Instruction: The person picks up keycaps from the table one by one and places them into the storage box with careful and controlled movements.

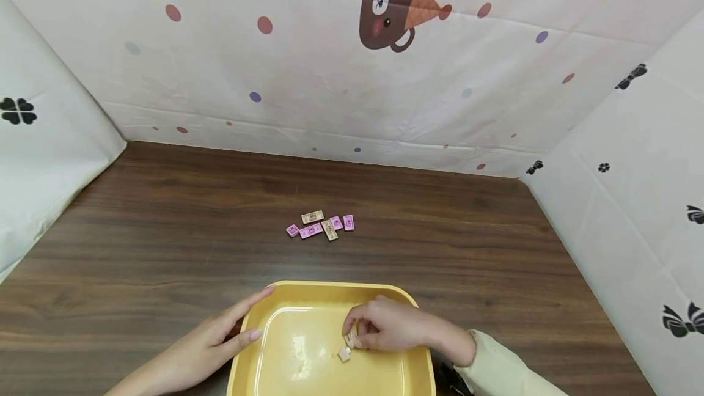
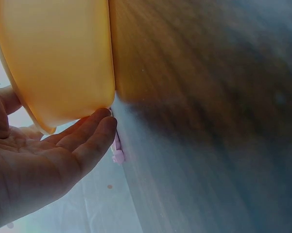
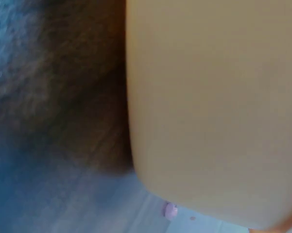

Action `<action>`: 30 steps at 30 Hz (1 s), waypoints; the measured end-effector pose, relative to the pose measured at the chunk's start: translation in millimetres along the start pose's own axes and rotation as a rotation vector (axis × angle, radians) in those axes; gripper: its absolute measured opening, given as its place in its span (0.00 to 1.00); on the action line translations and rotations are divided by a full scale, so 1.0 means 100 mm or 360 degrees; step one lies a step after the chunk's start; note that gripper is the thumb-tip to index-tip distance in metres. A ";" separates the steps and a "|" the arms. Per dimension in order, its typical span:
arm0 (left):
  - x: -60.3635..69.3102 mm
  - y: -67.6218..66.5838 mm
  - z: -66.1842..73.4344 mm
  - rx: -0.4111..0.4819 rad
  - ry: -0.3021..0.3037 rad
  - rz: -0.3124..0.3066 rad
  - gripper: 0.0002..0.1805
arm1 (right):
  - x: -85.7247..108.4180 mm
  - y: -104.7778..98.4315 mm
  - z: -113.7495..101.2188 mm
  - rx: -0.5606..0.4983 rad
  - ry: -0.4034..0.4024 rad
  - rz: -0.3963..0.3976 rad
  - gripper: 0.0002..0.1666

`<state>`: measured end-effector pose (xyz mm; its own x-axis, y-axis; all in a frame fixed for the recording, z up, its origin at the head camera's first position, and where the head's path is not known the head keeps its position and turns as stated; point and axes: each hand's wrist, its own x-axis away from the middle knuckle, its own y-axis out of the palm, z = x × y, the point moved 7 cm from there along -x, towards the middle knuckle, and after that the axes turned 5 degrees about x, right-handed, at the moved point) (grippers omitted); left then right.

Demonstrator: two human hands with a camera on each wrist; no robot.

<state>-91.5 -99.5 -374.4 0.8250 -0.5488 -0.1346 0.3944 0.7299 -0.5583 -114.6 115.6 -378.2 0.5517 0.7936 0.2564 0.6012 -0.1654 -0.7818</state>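
A yellow plastic tray [image 1: 341,285] stands at the near edge of the view. My left hand [image 1: 206,341] holds its left side, thumb over the rim and fingers along the outer wall, as the left wrist view shows. My right hand [image 1: 393,322] reaches inside and pinches a small beige printed toy tile [image 1: 350,338]. Just below it, another small beige piece [image 1: 344,354] lies on the tray floor. The right wrist view is filled mostly by the tray's outer wall [image 3: 209,107], which hides the right fingers.
Beyond the tray, several printed tiles lie grouped on the dark wooden table [image 1: 192,225]: pink ones [image 1: 310,231] and beige ones [image 1: 312,217]. White patterned cloth [image 1: 308,78] walls the table at the back and both sides. A dark object [image 1: 454,379] shows under the right sleeve.
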 end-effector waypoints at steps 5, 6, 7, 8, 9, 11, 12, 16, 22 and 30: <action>0.01 0.00 0.00 -0.0003 0.0000 0.0009 0.30 | 0.04 -0.05 -0.06 0.0084 -0.0065 0.0052 0.09; 0.01 0.00 0.00 -0.0004 0.0000 0.0007 0.30 | 0.05 -0.06 -0.08 0.0103 -0.0084 0.0064 0.09; 0.01 0.00 0.00 -0.0005 -0.0002 0.0007 0.30 | 0.05 -0.07 -0.10 0.0118 -0.0100 0.0072 0.09; 0.01 0.00 0.00 -0.0006 -0.0002 0.0007 0.30 | 0.06 -0.07 -0.11 0.0131 -0.0116 0.0077 0.09; 0.01 0.00 0.00 -0.0010 -0.0002 0.0007 0.30 | 0.07 -0.08 -0.13 0.0149 -0.0130 0.0083 0.08; 0.01 0.00 0.00 -0.0005 -0.0007 0.0004 0.30 | 0.08 -0.09 -0.16 0.0197 -0.0155 0.0090 0.08; 0.01 0.00 0.00 -0.0003 -0.0007 0.0002 0.30 | 0.08 -0.10 -0.17 0.0229 -0.0171 0.0094 0.08; 0.00 0.00 0.00 0.0009 -0.0009 -0.0007 0.30 | 0.13 -0.12 -0.24 0.0429 -0.0219 0.0107 0.09; 0.00 0.00 0.00 0.0016 -0.0016 -0.0007 0.30 | 0.21 -0.15 -0.35 0.0783 -0.0251 0.0166 0.14; 0.00 0.00 0.00 0.0035 -0.0013 -0.0025 0.30 | 0.28 -0.18 -0.44 0.1042 -0.0188 0.0280 0.23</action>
<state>-91.6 -98.8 -374.4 0.8221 -0.5567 -0.1191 0.4159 0.7301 -0.5422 -84.4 114.7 -332.3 0.5202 0.8520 0.0597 0.0148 0.0610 -0.9980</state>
